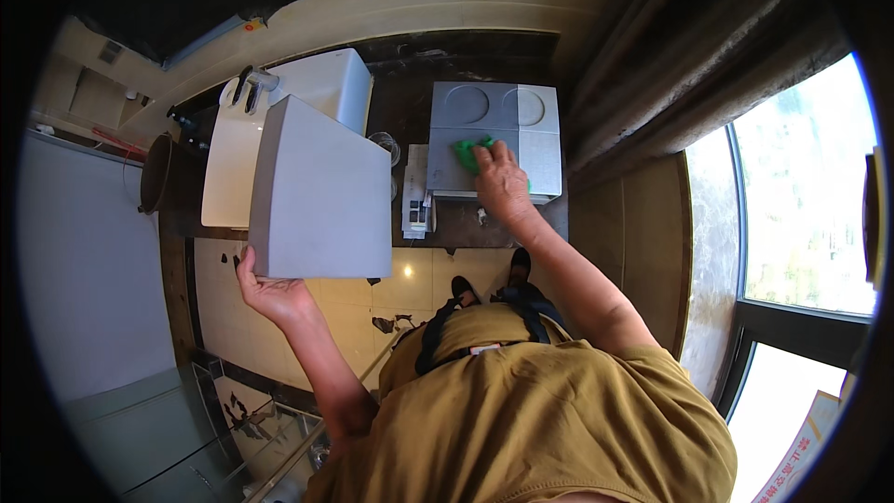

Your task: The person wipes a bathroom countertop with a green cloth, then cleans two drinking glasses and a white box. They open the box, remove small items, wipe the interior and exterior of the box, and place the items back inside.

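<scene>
My left hand (276, 297) supports a large grey box-like piece (328, 195) from below at its near left corner. The piece is raised, with its broad plain side facing me, and it covers part of a white washbasin (227, 185). On the dark counter stands a second grey unit (447, 108), whose surface has two round recesses and a lighter strip on the right. My right hand (503, 185) presses a green cloth (466, 152) against this unit. Part of the cloth is hidden under my fingers.
A chrome tap (258, 80) rises at the basin's back. Left of the basin is a dark bucket (157, 171). A pale boxed item (415, 199) lies between the two grey pieces on the counter (454, 227). A curtain (670, 63) hangs at right beside a bright window (810, 195).
</scene>
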`<state>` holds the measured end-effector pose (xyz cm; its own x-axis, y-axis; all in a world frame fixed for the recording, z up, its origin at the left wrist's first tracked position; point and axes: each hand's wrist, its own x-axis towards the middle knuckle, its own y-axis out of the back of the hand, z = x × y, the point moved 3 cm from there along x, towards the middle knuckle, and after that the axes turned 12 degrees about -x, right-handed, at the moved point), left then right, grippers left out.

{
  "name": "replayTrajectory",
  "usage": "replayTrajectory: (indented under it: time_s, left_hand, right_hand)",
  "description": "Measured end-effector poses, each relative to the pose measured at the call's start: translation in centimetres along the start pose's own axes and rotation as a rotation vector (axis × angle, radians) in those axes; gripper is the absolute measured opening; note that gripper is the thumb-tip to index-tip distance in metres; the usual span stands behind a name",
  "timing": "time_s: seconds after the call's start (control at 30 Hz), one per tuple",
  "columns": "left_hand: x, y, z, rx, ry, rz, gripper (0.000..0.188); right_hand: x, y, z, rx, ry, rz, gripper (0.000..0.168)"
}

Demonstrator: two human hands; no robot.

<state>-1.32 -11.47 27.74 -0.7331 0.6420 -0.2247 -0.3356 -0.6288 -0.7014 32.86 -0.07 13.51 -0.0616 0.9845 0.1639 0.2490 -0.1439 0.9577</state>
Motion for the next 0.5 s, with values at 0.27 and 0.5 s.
replayTrajectory:
  time_s: [0.27, 0.5]
  left_hand:
    - [-2.7, 0.1, -0.4, -0.017, 0.106, -0.147, 0.016]
    - [-3.9, -0.3, -1.8, 0.02, 0.166, -0.222, 0.019]
  right_hand:
    - [-2.2, 1.1, -1.3, -0.036, 0.238, 0.149, 0.044]
    - [-5.0, 3.8, 6.5, -0.172, 0.002, 0.205, 0.041]
